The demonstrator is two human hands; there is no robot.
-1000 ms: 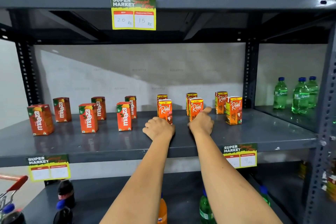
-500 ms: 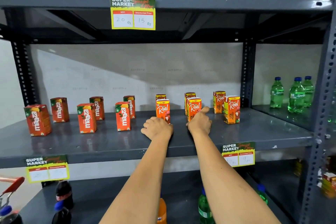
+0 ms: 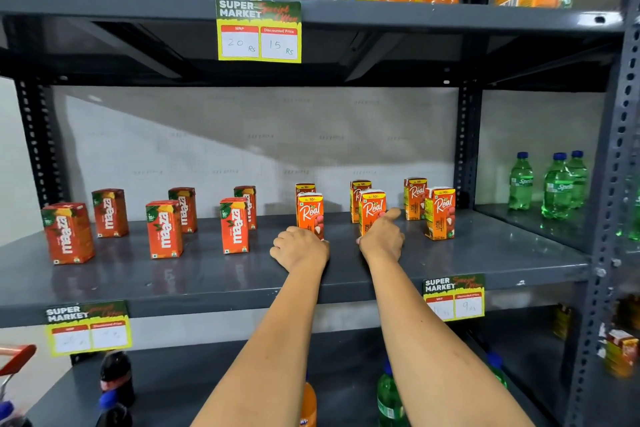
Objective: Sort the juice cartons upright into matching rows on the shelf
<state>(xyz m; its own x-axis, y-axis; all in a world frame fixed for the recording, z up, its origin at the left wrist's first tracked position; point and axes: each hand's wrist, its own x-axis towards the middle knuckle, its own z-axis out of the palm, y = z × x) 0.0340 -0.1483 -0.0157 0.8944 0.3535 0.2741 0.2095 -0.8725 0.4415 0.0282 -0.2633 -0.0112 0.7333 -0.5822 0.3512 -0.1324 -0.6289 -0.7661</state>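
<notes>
On the middle shelf (image 3: 346, 274) several red Maaza cartons (image 3: 164, 229) stand upright in two staggered rows on the left. Several orange Real cartons (image 3: 440, 213) stand upright on the right. My left hand (image 3: 299, 248) is a loose fist on the shelf, touching the base of a front Real carton (image 3: 310, 211). In front of the neighbouring Real carton (image 3: 372, 206) lies my right hand (image 3: 381, 236), hiding the carton's lower part. Its fingers are curled and one digit sticks out to the right. Any grip on that carton is hidden.
The upper shelf (image 3: 381, 15) holds larger Maaza and Real cartons, a cola bottle and orange soda bottles. Green Sprite bottles (image 3: 557, 185) stand in the bay to the right, past an upright post (image 3: 465, 149). Bottles stand on the shelf below, and a red trolley handle (image 3: 17, 357) is at lower left.
Both hands stay at the same two front Real cartons, barely shifting. No carton has visibly moved.
</notes>
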